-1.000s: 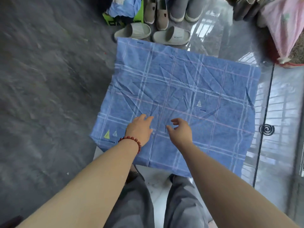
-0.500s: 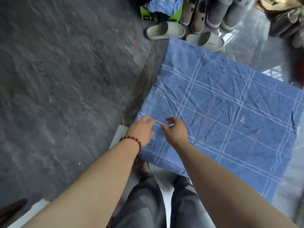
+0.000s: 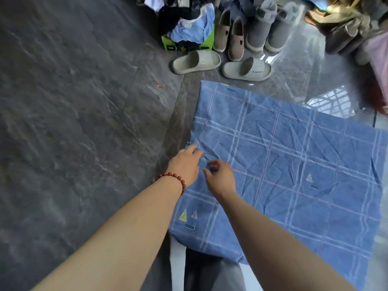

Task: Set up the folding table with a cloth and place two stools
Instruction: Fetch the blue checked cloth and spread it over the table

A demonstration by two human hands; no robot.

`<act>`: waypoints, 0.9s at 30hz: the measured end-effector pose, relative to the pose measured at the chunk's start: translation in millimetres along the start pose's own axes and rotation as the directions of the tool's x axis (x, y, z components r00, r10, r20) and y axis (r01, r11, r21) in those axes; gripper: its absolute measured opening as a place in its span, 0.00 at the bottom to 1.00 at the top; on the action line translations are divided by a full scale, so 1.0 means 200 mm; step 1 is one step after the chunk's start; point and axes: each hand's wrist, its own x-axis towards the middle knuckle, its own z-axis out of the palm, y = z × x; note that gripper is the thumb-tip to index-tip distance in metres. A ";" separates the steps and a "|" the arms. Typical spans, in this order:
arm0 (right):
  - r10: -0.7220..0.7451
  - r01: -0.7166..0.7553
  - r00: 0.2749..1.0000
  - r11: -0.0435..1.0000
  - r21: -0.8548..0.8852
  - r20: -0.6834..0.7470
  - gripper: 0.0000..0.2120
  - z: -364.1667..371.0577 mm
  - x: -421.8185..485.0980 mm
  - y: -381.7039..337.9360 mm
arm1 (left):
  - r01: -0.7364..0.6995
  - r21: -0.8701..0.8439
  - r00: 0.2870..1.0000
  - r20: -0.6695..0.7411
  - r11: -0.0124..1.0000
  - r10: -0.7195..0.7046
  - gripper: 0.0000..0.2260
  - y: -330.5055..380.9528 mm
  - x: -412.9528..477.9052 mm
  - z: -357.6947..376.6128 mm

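— Where has the cloth got to?

— The blue checked cloth is spread flat and creased over the table. Only a white strip of the table peeks out under its near-left corner, at about six o'clock from the hands.

— And the hands?

— Both are at the cloth's left edge. The left hand, with a red bead bracelet on the wrist, lies with straight fingers on the hem. The right hand is just beside it at three o'clock, fingers curled in toward the thumb. I cannot tell from here whether there is cloth between them.

— Anything crowding the place?

— Plenty beyond the far corner, around twelve o'clock. Two pale slippers lie nearest, one close to the cloth's far hem. Behind them are beige loafers and grey boots. At eleven o'clock a green box is heaped with clothes. Something pink bulges at two o'clock.

— And the left side?

— Dark stone floor from seven round to ten o'clock, with one small red scrap on it. The person's grey trousers stand against the table's near edge.
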 end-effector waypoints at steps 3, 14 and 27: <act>-0.005 0.005 1.000 1.000 -0.007 -0.030 0.14 0.04 0.04 -0.07 | -0.107 0.085 0.994 0.019 0.991 0.106 0.18 -0.02 0.11 -0.04; 0.156 -0.123 0.971 0.975 0.184 -0.180 0.17 0.20 0.02 -0.29 | -0.506 0.448 0.858 0.348 0.737 0.378 0.28 -0.22 0.22 -0.31; 0.356 -0.189 0.873 0.878 0.440 -0.334 0.15 0.09 -0.05 -0.20 | -0.696 0.550 0.712 0.444 0.462 0.543 0.20 -0.01 0.40 -0.39</act>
